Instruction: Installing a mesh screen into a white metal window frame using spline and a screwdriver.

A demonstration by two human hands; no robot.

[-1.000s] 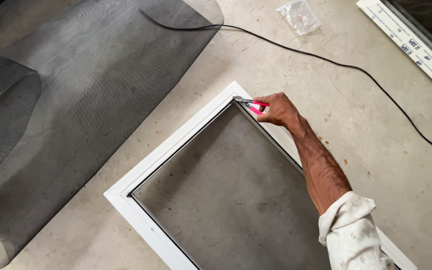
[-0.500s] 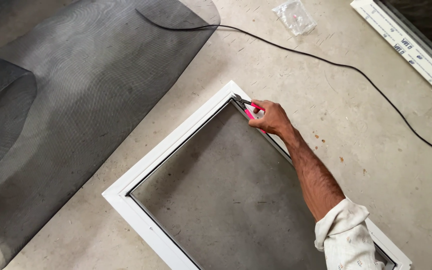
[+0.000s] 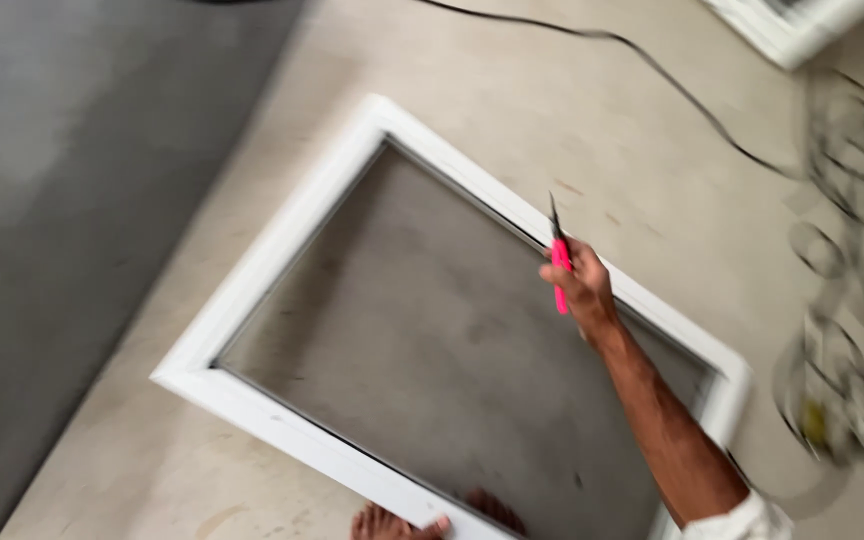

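Right hand (image 3: 580, 290) first: wraps shut around a pink-handled cutter (image 3: 559, 262), fingers curled tight on the handle, dark blade pointing up and away from the wrist. Hovers over the far-right rail of a white screen frame (image 3: 282, 225), roughly midway along that rail, blade tip just above the seam where the grey mesh (image 3: 422, 340) meets the rail; cannot tell through the motion blur whether the tip touches. Lies flat on the concrete floor (image 3: 552, 110), that frame, turned corner-up like a diamond, mesh already stretched across its opening. Shows bare toes (image 3: 392, 522) right at the near corner of the frame. Shows no left hand anywhere. Reads, as a judgement, like trimming along the frame's inner edge, with the tool partway down one side. Calls next for a blade laid low in the seam, drawn steadily along the rail without nicking the stretched mesh or wandering onto the white face. Elsewhere: a loose sheet of dark mesh (image 3: 72, 200) spread on the floor well to the left, a black cord (image 3: 672, 85) trailing across the top, a blurred tangle of coiled line (image 3: 832, 300) at the right, and a second white frame (image 3: 782, 30) at the top-right corner.
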